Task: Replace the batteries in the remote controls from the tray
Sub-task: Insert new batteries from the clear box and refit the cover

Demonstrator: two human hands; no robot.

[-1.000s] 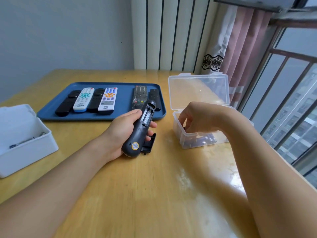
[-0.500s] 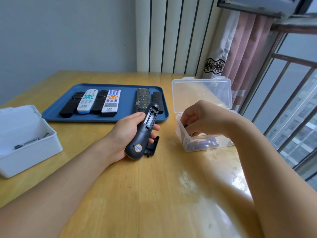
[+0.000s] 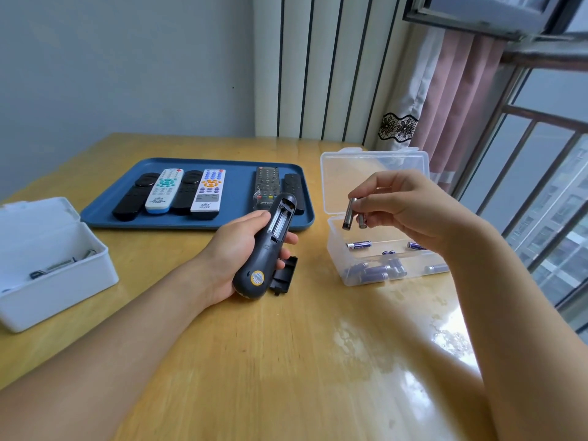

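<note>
Batteries [image 3: 353,214], two of them, are pinched between the right hand's [image 3: 404,206] fingertips and held hanging just above the open clear box [image 3: 385,275], which has plenty more lying loose in the bottom. Only one view here, the head cam, so that's all I've got. Left hand [image 3: 241,249] is wrapped around a dark grey remote [image 3: 265,249], back side up, with the battery bay facing the camera; looks empty to me, though glare makes it hard to swear to. Holding it tilted like that makes sense, I'd say, since the slots are exposed and ready for the fresh cells. The battery cover [image 3: 284,275] sits on the table just beside that hand, out of the way but close for snapping back on. Six other remotes wait on the blue tray [image 3: 241,173] behind. A white bin [image 3: 54,281] at the left holds a few bits, maybe the spent cells, can't really tell. Surface is a glossy yellow wooden table [image 3: 286,361] with window glare on the right; grey wall, striped panel, pink curtain and a barred window around it.
</note>
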